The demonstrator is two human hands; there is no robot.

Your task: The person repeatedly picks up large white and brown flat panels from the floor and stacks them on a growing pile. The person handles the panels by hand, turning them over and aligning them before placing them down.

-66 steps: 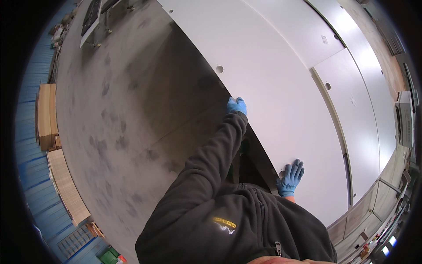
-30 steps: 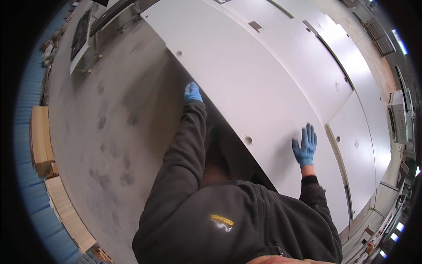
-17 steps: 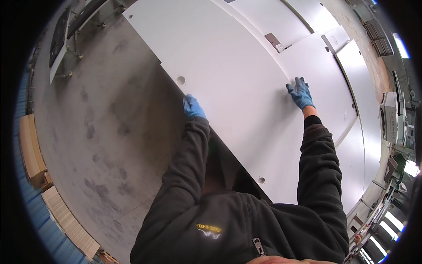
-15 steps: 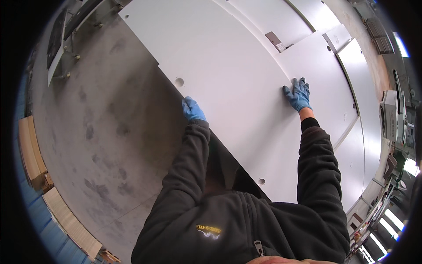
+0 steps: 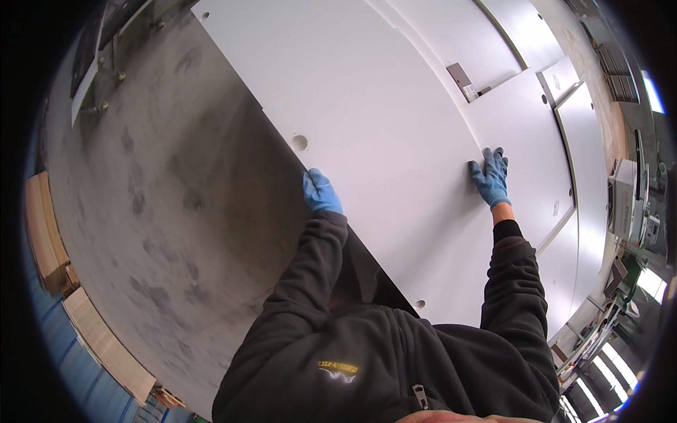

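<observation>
A large white panel [image 5: 381,162] lies slanting across the middle, with round recesses near its left edge. My left hand [image 5: 322,191], in a blue glove, is closed on that edge, just below one recess. Its thumb is hidden. My right hand [image 5: 491,178], also gloved in blue, rests with spread fingers near the panel's right side, holding nothing. Next to it on the right is another white panel [image 5: 525,134]. A small brown-grey piece with a pale label [image 5: 462,82] lies beyond my right hand.
More white panels [image 5: 589,141] lie at the right, with dark gaps between them. Stained concrete floor [image 5: 169,169] is on the left. Stacked boards [image 5: 109,345] stand along the lower left rim, and a black-edged frame [image 5: 92,70] is at the upper left. Equipment [image 5: 624,197] lines the far right.
The view has turned slightly, so the panels and both hands appear lower and farther right. My hands keep about the same places on the panels.
</observation>
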